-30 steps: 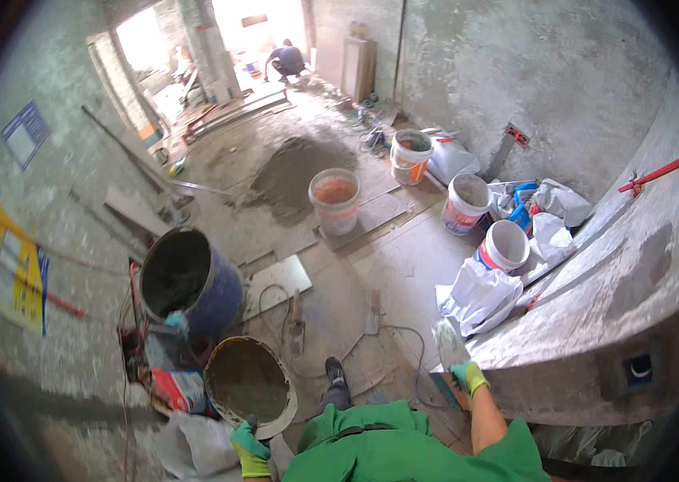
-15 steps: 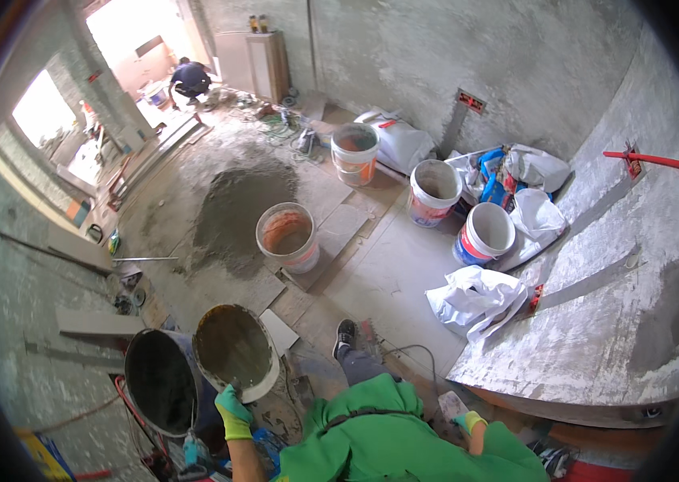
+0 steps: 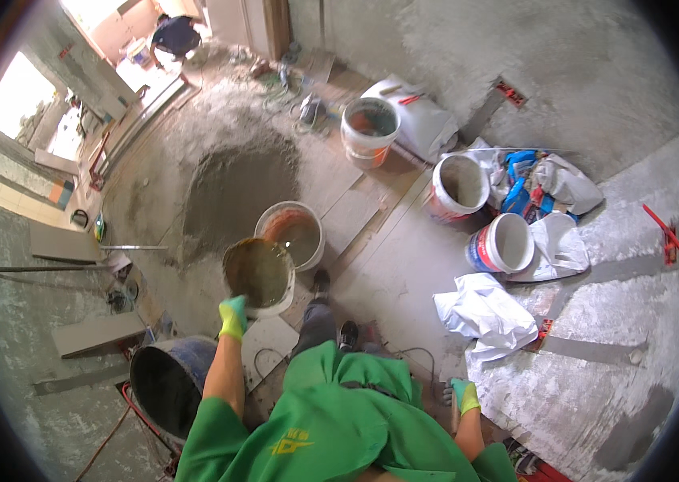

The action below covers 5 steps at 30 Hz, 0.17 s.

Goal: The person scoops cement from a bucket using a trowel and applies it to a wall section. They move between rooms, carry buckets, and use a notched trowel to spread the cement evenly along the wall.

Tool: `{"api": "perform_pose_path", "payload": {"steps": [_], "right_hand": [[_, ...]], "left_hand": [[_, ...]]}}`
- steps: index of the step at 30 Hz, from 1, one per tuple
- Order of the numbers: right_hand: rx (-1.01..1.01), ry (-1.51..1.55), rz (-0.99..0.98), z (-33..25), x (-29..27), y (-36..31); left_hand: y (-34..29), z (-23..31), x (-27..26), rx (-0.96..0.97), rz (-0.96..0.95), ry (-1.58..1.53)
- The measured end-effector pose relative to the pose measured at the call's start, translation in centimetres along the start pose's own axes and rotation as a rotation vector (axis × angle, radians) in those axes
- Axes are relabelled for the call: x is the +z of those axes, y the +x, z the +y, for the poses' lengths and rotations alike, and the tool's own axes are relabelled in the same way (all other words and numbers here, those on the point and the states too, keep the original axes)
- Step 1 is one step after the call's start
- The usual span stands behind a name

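My left hand (image 3: 233,316), in a green and yellow glove, is closed on the near left rim of a bucket (image 3: 259,277). A dull grey-green layer coats the inside of this bucket, which tilts with its mouth toward me. Just beyond it stands a white bucket (image 3: 313,254) with orange staining inside. My right hand (image 3: 465,395), gloved alike, hangs low by my right side. Its fingers are curled, and what they hold, if anything, is too small to make out. Left of my left forearm lies a large dark mixing tub (image 3: 209,353), tipped on its side.
A heap of grey sand (image 3: 235,193) covers the floor ahead. White buckets (image 3: 367,132) (image 3: 458,189) (image 3: 501,243) stand to the right beside crumpled white sacks (image 3: 488,313). Boards (image 3: 98,333) lean at the left wall. A person (image 3: 175,36) crouches at the far doorway.
My left hand has carried the bucket forward and up, away from the tub, toward the orange-stained bucket. My right hand has risen slightly; a flat piece beside it no longer shows clearly.
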State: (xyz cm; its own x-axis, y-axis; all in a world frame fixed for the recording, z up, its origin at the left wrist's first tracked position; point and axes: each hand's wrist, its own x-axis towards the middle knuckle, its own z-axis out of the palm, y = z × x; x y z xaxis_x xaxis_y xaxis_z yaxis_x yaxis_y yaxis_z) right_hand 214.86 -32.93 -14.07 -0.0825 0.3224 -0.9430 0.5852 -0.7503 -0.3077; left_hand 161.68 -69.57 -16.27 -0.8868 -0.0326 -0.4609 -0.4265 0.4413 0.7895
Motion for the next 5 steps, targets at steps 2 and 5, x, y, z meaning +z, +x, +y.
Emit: {"api": "perform_pose_path", "payload": {"steps": [2,5], "right_hand": [[0.041,0.005,0.115,0.2,-0.2,-0.7],[0.145,-0.002,0.14,1.1,-2.1,-0.8]], "left_hand": [[4.6,0.6,1.6,-0.014,-0.054,0.134],[10.8,2.0,3.9,0.534,-0.26,1.318]]}}
